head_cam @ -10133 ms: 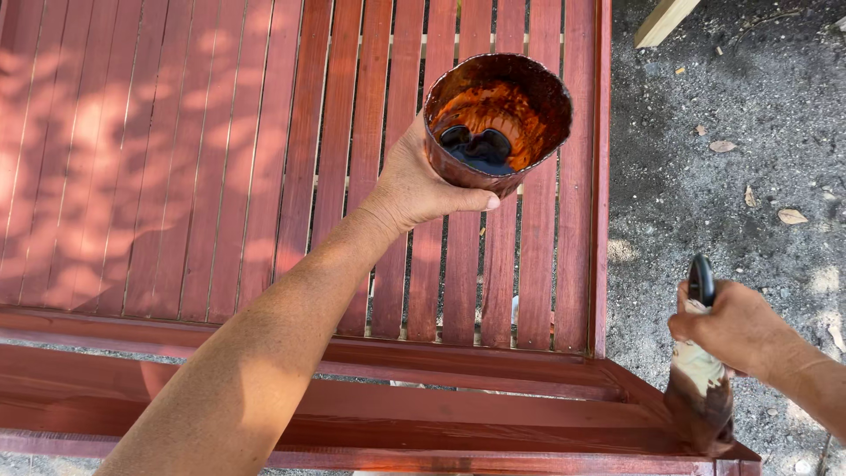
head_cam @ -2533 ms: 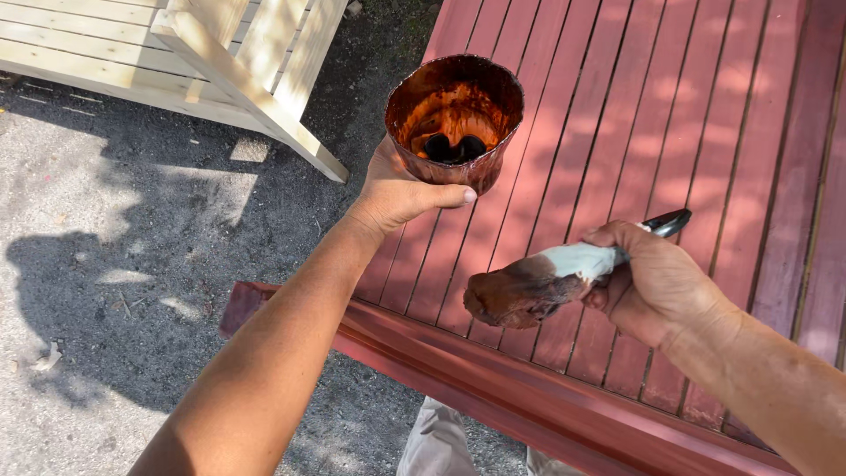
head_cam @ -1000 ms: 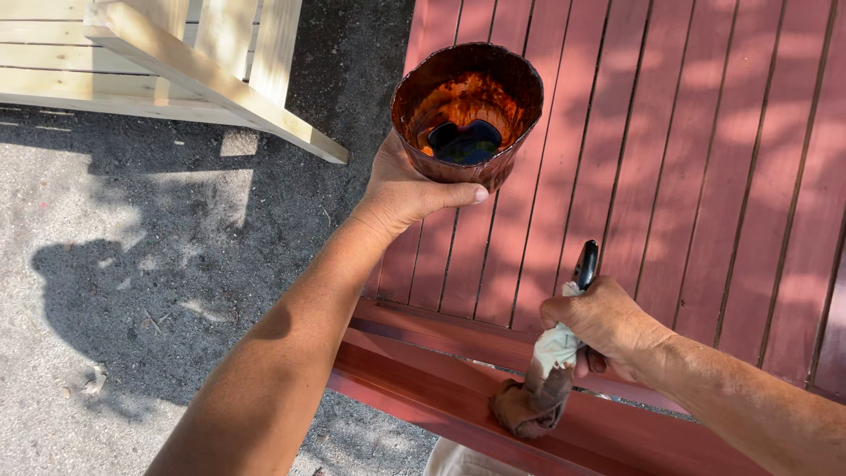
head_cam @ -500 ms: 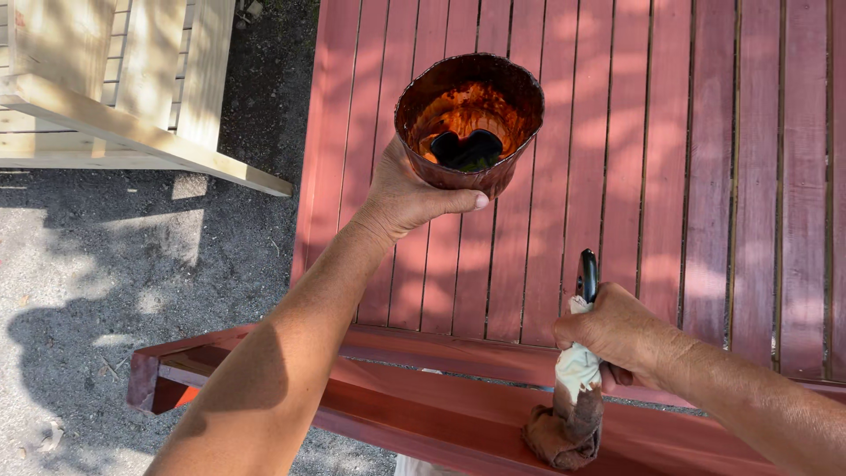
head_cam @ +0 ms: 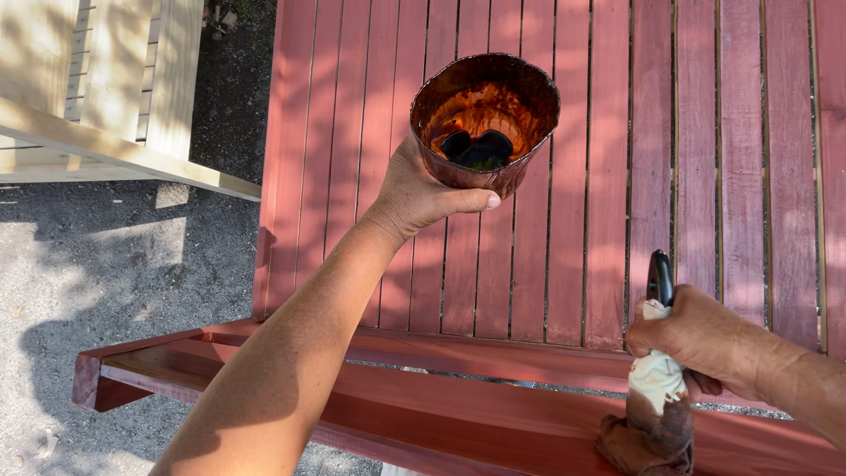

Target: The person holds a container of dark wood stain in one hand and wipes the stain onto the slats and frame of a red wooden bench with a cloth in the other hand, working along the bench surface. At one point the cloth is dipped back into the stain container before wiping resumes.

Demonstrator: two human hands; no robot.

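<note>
My left hand (head_cam: 421, 196) holds a stain-smeared cup (head_cam: 486, 121) up over the red slatted wooden piece (head_cam: 564, 203); dark liquid sits in the cup's bottom. My right hand (head_cam: 696, 337) grips a paintbrush (head_cam: 659, 388) with a black handle tip and a pale, stained ferrule. Its reddish-brown bristles press down on the wet red front rail (head_cam: 458, 410) at the lower right.
An unpainted pale wooden slatted piece (head_cam: 106, 97) stands at the upper left. Grey gravel ground (head_cam: 115, 282) with leaf shadows lies to the left and below the rail's end (head_cam: 88, 383).
The brush went from held level over the slats to pointing down on the front rail, then slid right along it. The cup stayed raised in my left hand.
</note>
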